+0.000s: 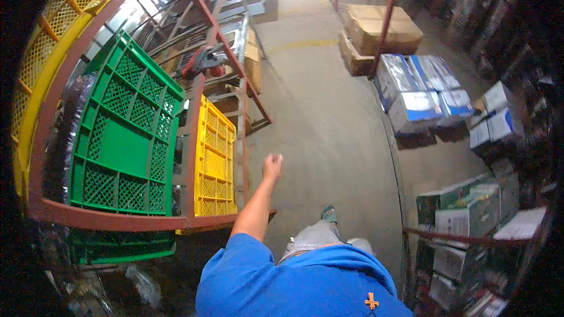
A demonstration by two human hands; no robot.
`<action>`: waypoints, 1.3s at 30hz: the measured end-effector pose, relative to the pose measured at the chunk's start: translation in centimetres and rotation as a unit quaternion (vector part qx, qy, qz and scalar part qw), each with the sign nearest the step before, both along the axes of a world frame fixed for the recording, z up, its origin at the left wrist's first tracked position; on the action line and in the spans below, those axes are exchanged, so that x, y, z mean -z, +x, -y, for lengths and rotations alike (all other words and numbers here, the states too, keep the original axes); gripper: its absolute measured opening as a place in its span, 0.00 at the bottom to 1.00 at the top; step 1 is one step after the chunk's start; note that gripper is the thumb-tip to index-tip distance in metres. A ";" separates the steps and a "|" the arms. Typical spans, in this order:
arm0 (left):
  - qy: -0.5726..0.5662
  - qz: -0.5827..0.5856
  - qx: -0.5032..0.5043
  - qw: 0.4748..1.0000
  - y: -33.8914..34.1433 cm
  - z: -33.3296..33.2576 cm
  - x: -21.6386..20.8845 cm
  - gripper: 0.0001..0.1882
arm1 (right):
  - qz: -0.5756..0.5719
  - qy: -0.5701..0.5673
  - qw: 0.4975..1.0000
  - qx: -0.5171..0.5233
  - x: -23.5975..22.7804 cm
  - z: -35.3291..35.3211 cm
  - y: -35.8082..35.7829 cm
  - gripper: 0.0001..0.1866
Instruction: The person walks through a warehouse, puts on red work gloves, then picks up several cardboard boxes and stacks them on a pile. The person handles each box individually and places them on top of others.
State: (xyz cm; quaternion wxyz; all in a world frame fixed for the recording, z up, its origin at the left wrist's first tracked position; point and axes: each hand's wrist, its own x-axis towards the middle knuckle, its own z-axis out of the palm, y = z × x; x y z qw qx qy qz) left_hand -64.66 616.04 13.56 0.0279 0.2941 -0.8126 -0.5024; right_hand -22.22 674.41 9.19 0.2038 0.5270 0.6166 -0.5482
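My left hand (272, 166) reaches forward over the concrete floor at the end of a bare forearm. Its fingers look curled into a loose fist, with nothing visible in them. Nearest to it, on the left, a yellow plastic crate (215, 161) stands in a rusty red metal rack (111, 216). Beside that is a larger green plastic crate (123, 147) with mesh panels. My right hand is out of the picture.
A grey aisle floor (317, 117) runs ahead. Cardboard boxes (385, 26), blue-and-white cartons (417, 97) and green-and-white packages (461, 214) line the right. Dark red gloves (204, 63) rest on the left rack. Another yellow crate (35, 94) stands far left.
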 end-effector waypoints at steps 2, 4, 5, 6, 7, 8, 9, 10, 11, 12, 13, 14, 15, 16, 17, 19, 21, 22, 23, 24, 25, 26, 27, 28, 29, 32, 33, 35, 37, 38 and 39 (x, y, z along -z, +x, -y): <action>-0.177 -0.196 0.003 0.964 -7.3 2.5 -8.1 0.16 | 0.010 0.003 0.999 -0.031 -0.2 -1.8 -5.6 0.15; -0.278 -0.328 0.000 0.903 -12.9 6.2 -16.6 0.10 | 0.009 0.005 0.998 -0.062 -0.6 -3.6 -11.9 0.14; -0.335 -0.341 -0.020 0.878 -14.0 7.9 -19.9 0.10 | 0.006 0.006 0.997 -0.077 -0.7 -4.6 -15.2 0.14; -0.402 -0.368 -0.041 0.837 -15.1 10.0 -23.1 0.10 | 0.003 0.008 0.996 -0.092 -0.9 -5.4 -18.5 0.13; -0.410 -0.366 -0.064 0.833 -16.1 12.5 -25.9 0.11 | 0.001 0.006 0.994 -0.105 -1.0 -6.1 -21.9 0.13; -0.431 -0.387 -0.082 0.811 -17.0 15.1 -28.2 0.12 | -0.006 0.004 0.992 -0.122 -0.9 -6.8 -25.6 0.13; -0.427 -0.356 -0.131 0.821 -17.8 17.5 -29.9 0.13 | -0.008 -0.003 0.990 -0.138 -0.8 -7.4 -29.2 0.12; -0.434 -0.353 -0.169 0.811 -18.4 19.9 -31.4 0.14 | -0.012 -0.008 0.988 -0.153 -0.7 -8.0 -32.9 0.12; -0.397 -0.341 -0.212 0.825 -19.1 22.1 -32.4 0.15 | -0.017 -0.014 0.986 -0.165 -0.3 -8.4 -36.8 0.12; -0.343 -0.322 -0.263 0.842 -19.6 23.6 -33.2 0.16 | -0.020 -0.021 0.983 -0.179 -0.3 -8.7 -40.7 0.11; -0.269 -0.302 -0.296 0.865 -19.7 24.7 -33.2 0.17 | -0.020 -0.027 0.980 -0.196 0.1 -8.9 -44.5 0.11; -0.329 -0.274 -0.274 0.861 -19.8 25.3 -33.2 0.18 | -0.019 -0.031 0.977 -0.211 0.1 -9.2 -48.1 0.11; -0.359 -0.224 -0.267 0.866 -19.6 25.5 -33.0 0.18 | -0.015 -0.035 0.973 -0.229 0.2 -9.2 -51.7 0.11; -0.386 -0.167 -0.257 0.870 -19.3 25.6 -32.9 0.19 | -0.010 -0.043 0.969 -0.242 0.2 -9.0 -55.1 0.10; -0.442 -0.163 -0.225 0.853 -19.0 25.3 -32.8 0.20 | 0.000 -0.031 0.969 -0.247 -0.2 -8.7 -58.2 0.10; -0.523 -0.076 -0.201 0.825 -18.4 24.7 -32.7 0.20 | 0.002 -0.055 0.978 -0.202 -0.9 -8.0 -63.7 0.13; -0.560 -0.017 -0.188 0.807 -18.2 24.7 -33.1 0.16 | -0.043 -0.079 0.978 -0.187 -2.0 -6.9 -68.6 0.16; -0.548 0.023 -0.182 0.816 -18.4 25.0 -33.6 0.14 | -0.070 -0.089 0.973 -0.201 -2.5 -6.2 -70.6 0.17; -0.544 0.053 -0.168 0.821 -18.7 25.3 -34.1 0.12 | -0.077 -0.064 0.975 -0.199 -2.7 -5.3 -72.3 0.17; -0.539 0.081 -0.152 0.824 -19.3 25.9 -34.9 0.10 | -0.090 -0.033 0.977 -0.192 -3.0 -4.4 -73.4 0.18; -0.537 0.055 -0.172 0.824 -20.0 26.4 -35.4 0.09 | -0.110 -0.043 0.976 -0.184 -2.8 -3.4 -74.2 0.17; -0.532 0.028 -0.194 0.824 -20.8 26.9 -36.1 0.08 | -0.103 -0.063 0.975 -0.188 -2.6 -2.4 -74.9 0.17; -0.520 0.013 -0.210 0.828 -21.6 27.5 -36.8 0.07 | -0.100 -0.071 0.973 -0.194 -2.2 -1.4 -75.1 0.17; -0.532 -0.044 -0.216 0.818 -22.3 27.9 -37.5 0.07 | -0.096 -0.077 0.972 -0.201 -1.7 -0.5 -75.4 0.17; -0.537 -0.089 -0.219 0.810 -23.0 28.5 -38.8 0.07 | -0.121 -0.040 0.951 -0.283 -1.2 0.8 -75.5 0.16; -0.519 -0.217 -0.214 0.799 -25.0 30.2 -42.7 0.07 | -0.098 -0.071 0.942 -0.312 0.0 3.9 -76.2 0.14; -0.499 -0.244 -0.203 0.807 -25.3 30.5 -43.8 0.07 | -0.102 -0.072 0.935 -0.332 0.1 4.9 -76.3 0.14; -0.496 -0.262 -0.246 0.790 -25.2 31.1 -45.8 0.07 | -0.071 -0.049 0.927 -0.366 -0.3 6.6 -76.6 0.14; -0.438 -0.301 -0.270 0.803 -24.4 31.1 -46.3 0.09 | -0.087 -0.089 0.936 -0.330 -1.2 7.9 -77.0 0.14; -0.514 -0.298 -0.255 0.762 -23.8 30.9 -46.0 0.09 | -0.063 -0.070 0.946 -0.310 -1.7 8.4 -76.8 0.14; -0.503 -0.242 -0.281 0.780 -23.2 30.4 -44.8 0.09 | -0.066 -0.092 0.951 -0.289 -2.1 8.7 -77.0 0.15</action>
